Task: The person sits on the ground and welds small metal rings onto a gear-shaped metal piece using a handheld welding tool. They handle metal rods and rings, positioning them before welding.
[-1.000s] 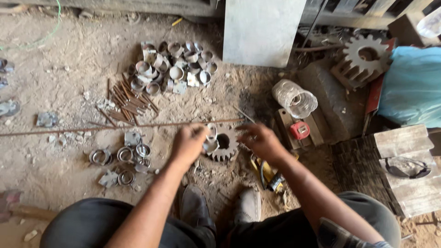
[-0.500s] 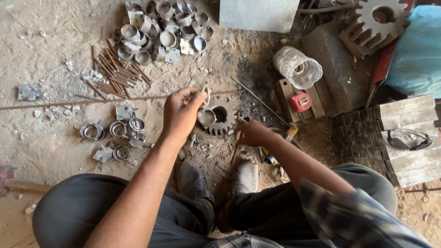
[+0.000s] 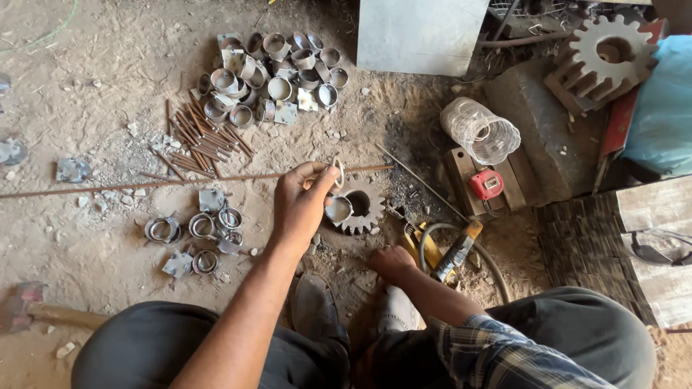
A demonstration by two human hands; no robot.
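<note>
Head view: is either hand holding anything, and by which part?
The left hand pinches a small metal ring by its rim. The right hand rests low, apparently empty.

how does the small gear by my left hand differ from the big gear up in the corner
The small gear lies flat on the dirt, dark and grimy, with a short metal ring resting on it. The big gear is larger, paler, and sits propped on a block. Both are toothed with a round centre hole.

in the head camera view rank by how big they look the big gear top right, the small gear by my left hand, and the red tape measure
1. Big gear, largest.
2. Small gear, partly hidden by the left hand.
3. Red tape measure, smallest.
</note>
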